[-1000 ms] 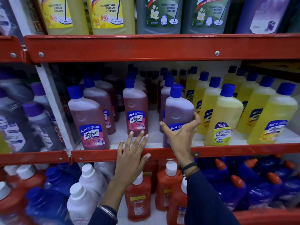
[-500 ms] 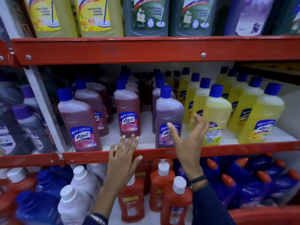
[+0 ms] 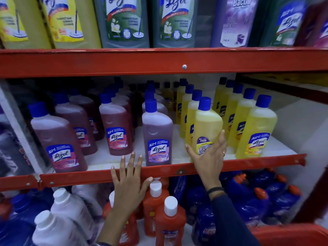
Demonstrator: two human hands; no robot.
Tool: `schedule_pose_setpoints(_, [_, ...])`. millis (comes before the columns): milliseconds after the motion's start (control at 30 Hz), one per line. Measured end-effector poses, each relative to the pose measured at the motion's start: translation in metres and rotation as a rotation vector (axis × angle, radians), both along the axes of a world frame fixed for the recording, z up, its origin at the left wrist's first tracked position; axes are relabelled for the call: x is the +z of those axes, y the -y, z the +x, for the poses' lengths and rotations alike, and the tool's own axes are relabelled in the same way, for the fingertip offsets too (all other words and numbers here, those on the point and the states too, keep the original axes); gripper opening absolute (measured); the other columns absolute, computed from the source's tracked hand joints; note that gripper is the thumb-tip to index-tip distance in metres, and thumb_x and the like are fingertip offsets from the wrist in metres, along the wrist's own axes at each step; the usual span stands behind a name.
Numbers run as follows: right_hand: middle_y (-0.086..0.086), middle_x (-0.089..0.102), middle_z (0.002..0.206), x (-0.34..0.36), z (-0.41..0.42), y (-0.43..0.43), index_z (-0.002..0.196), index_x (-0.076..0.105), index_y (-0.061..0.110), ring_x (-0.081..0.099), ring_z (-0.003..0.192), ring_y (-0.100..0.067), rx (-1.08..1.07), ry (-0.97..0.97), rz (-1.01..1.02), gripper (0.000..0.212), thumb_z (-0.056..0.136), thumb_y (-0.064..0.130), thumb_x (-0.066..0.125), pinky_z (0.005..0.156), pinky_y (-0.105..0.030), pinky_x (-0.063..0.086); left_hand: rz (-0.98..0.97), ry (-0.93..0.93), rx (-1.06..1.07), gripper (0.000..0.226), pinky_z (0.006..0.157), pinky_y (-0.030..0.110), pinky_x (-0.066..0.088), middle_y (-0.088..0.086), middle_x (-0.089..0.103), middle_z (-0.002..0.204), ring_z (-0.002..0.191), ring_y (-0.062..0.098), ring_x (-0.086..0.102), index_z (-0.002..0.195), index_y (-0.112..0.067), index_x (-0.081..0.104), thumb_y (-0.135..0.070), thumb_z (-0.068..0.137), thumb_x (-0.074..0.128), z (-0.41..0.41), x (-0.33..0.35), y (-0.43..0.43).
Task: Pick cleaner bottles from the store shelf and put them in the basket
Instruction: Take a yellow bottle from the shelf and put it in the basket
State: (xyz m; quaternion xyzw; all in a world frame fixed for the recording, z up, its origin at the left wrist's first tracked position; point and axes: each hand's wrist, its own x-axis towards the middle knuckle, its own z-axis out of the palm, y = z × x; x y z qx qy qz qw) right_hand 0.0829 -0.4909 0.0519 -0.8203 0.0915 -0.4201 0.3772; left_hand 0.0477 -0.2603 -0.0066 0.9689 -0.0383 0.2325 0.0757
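A yellow Bactin cleaner bottle (image 3: 207,123) with a blue cap stands at the front of the middle shelf. My right hand (image 3: 208,161) wraps its lower half, thumb on the left side and fingers on the right. To its left stands a purple Lizol bottle (image 3: 157,132), untouched. My left hand (image 3: 129,181) lies flat and open against the red shelf edge (image 3: 248,165), holding nothing. A red basket rim (image 3: 292,235) shows at the bottom right corner, below my right sleeve.
Rows of pink Lizol bottles (image 3: 117,128) fill the shelf's left, yellow ones (image 3: 257,128) the right. Large bottles stand on the top shelf. Below are orange bottles (image 3: 170,226), white-capped jugs (image 3: 71,208) and blue bottles (image 3: 257,206).
My right hand let go of the purple Lizol bottle, moved right and closed around the yellow Bactin bottle. The left hand stayed on the shelf edge.
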Motion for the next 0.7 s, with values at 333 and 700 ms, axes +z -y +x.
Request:
schedule_pose_setpoints(333, [-0.015,0.033,0.145,0.015,-0.009,-0.001,0.144,0.007,0.028,0.040,0.128,-0.031,0.151,0.183,0.141,0.111,0.064,0.035,0.083,0.091,-0.048,0.051,0.000,-0.024,0.003,0.074,0.105,0.065,0.018,0.004,0.032,0.153,0.140,0.030,0.018,0.146,-0.025,0.028,-0.068,0.088,0.011,0.000,-0.001,-0.002])
schedule_pose_setpoints(700, [0.012,0.064,0.113,0.028,-0.073,-0.005,0.130,0.044,0.028,0.062,0.103,-0.012,0.775,0.148,0.568,0.068,0.068,0.045,0.065,0.086,-0.028,0.051,0.000,-0.020,-0.030,0.074,0.106,0.063,0.019,0.003,0.034,0.152,0.140,0.029,0.023,0.145,-0.025,0.028,-0.069,0.087,0.011,-0.003,-0.001,-0.007])
